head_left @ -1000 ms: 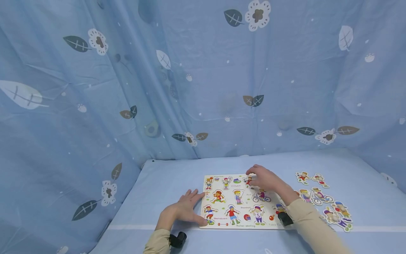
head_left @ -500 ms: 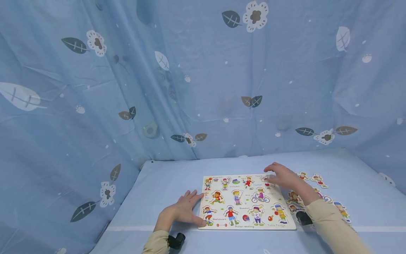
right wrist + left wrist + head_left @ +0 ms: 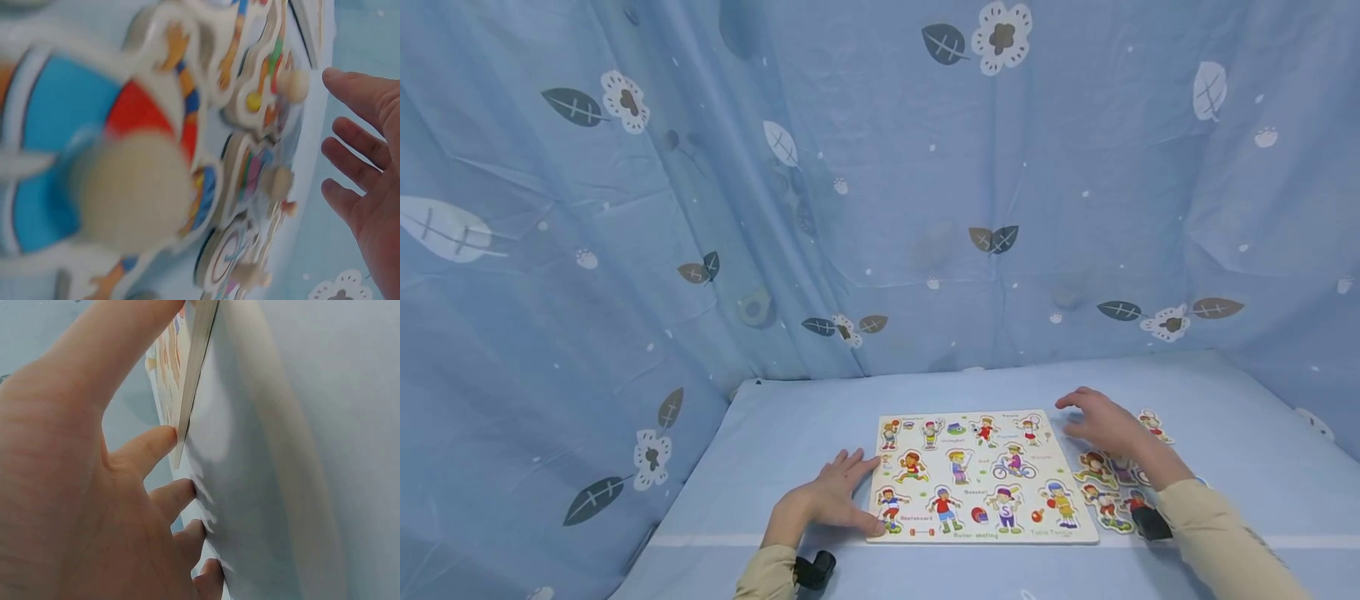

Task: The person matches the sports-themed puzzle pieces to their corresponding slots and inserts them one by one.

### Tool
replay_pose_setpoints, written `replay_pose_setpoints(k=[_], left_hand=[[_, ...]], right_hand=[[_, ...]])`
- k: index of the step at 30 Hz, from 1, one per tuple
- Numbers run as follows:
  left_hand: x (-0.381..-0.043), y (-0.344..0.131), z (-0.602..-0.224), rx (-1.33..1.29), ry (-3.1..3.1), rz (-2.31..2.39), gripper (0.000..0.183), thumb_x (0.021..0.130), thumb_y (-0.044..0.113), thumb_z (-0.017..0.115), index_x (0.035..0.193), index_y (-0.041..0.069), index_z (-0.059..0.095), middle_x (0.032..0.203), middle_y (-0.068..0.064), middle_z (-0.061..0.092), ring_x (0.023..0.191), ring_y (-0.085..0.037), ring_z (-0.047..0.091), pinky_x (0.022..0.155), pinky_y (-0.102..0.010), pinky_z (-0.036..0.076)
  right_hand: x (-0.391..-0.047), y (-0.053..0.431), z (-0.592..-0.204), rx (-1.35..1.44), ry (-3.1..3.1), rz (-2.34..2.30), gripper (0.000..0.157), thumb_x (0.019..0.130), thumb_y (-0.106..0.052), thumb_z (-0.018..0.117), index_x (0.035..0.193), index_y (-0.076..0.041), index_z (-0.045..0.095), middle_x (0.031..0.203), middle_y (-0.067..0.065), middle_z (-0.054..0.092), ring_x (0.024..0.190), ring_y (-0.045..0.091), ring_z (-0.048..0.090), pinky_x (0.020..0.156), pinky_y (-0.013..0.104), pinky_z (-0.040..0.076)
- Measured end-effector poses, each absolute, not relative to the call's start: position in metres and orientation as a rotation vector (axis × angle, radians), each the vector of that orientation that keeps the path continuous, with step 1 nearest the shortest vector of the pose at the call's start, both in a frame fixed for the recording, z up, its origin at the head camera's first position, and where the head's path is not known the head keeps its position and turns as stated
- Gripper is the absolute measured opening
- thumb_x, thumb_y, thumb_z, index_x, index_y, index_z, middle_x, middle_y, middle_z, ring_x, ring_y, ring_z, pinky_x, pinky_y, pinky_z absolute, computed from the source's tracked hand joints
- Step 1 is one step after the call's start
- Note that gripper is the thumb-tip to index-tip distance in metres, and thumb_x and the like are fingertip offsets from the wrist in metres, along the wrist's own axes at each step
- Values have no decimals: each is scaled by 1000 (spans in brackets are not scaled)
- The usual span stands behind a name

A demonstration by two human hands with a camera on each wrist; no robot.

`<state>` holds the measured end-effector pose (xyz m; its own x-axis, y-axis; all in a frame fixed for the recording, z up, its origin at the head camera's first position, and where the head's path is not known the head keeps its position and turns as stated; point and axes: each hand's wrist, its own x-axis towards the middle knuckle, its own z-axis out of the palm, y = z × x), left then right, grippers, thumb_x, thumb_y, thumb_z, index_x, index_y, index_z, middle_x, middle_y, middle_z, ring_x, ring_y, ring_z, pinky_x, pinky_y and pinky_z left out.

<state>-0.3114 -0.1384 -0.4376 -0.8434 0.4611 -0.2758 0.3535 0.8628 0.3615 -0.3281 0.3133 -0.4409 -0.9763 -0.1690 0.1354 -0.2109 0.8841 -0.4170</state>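
My sleeves (image 3: pixel 1221 537) are plain beige, the cameras (image 3: pixel 816 570) at my wrists black. Pale blue covers the counter (image 3: pixel 820 417), with a white stripe (image 3: pixel 700 540) towards its front edge. My board (image 3: pixel 925 473) is cream with multicoloured figures, one footballer (image 3: pixel 986 432) in red. Towards the counter's right edge, loose pieces (image 3: pixel 1097 468) mix red, blue and green under pale-wood knobs (image 3: pixel 137 194). Past the back edge, the blue curtain (image 3: pixel 887 167) shows white flowers (image 3: pixel 1002 37) and grey, brown and white leaves (image 3: pixel 945 43).
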Motion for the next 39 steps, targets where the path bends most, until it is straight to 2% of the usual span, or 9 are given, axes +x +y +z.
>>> replay_pose_setpoints(k=[6, 13, 25, 31, 39], left_hand=[[-311, -139, -436, 586, 2678, 423, 102, 72, 60, 79, 154, 19, 35, 163, -12, 23, 151, -38, 12, 121, -60, 16], [-311, -138, -434, 618, 2681, 428, 103, 72, 60, 79, 154, 18, 35, 163, -14, 23, 151, -39, 12, 121, -60, 16], [-310, -139, -437, 611, 2679, 444, 102, 71, 59, 79, 154, 18, 35, 163, -13, 23, 151, -38, 12, 121, -60, 16], [-309, -140, -436, 606, 2676, 444, 102, 72, 58, 80, 154, 18, 35, 163, -13, 23, 151, -39, 12, 120, -60, 16], [-309, -139, -436, 609, 2689, 442, 102, 72, 59, 80, 154, 18, 36, 163, -13, 23, 151, -38, 12, 121, -59, 17]], right_hand=[[-326, 326, -444, 178, -2990, 681, 41, 85, -14, 72, 121, 2, 64, 126, 30, 53, 120, 53, 48, 98, 67, 42], [-319, 346, -445, 140, -2974, 710, 44, 85, -14, 71, 123, 6, 61, 124, 32, 53, 112, 49, 53, 94, 66, 46], [-316, 368, -453, 103, -2992, 682, 51, 85, -17, 70, 124, 13, 58, 122, 36, 52, 108, 51, 53, 94, 67, 45], [-315, 368, -453, 104, -3004, 656, 47, 86, -16, 69, 122, 13, 59, 120, 36, 53, 108, 51, 53, 93, 66, 46], [-315, 368, -451, 113, -3005, 624, 45, 87, -15, 70, 121, 12, 60, 114, 31, 56, 101, 44, 57, 89, 64, 48]])
